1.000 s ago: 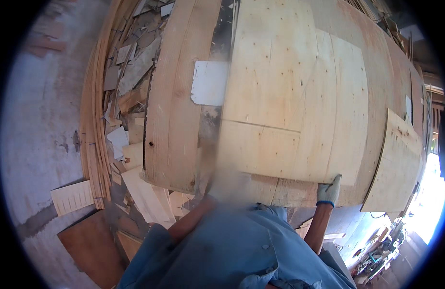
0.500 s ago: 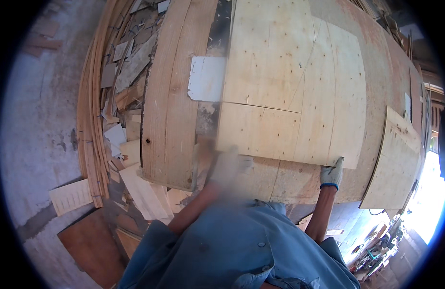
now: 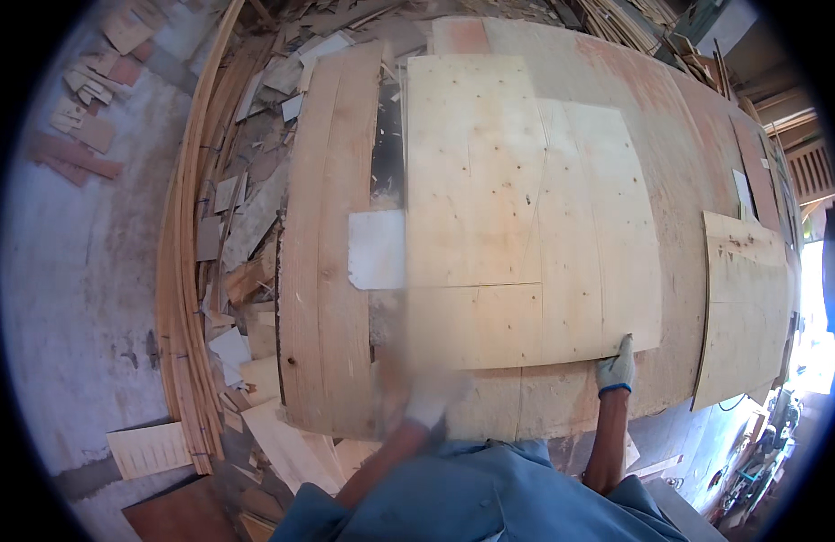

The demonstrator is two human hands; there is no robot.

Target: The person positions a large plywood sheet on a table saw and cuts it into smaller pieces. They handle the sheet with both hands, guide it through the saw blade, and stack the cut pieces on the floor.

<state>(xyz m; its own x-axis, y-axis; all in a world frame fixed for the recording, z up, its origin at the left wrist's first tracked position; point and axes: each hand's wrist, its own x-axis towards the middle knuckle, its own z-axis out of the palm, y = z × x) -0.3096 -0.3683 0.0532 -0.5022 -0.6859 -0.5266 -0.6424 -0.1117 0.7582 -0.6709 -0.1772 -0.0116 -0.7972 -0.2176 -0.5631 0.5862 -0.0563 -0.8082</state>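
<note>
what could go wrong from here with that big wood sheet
The sheet might shift and knock the white board beside its left edge. The dark line across it could be a weak spot, though its depth is unclear. The right hand, holding the near edge, might get pinched if the sheet slips.

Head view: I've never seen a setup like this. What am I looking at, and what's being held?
There's no machine: these are a person's own gloved hands. The picture comes from the left of two head-worn fisheye cameras looking down, so straight edges bend near the rim. A pale wood sheet lies on a broad wooden surface, with a white board at its left edge. The right hand holds the sheet's near edge, thumb on top. The left hand is blurred; I can't tell its grip.
</note>
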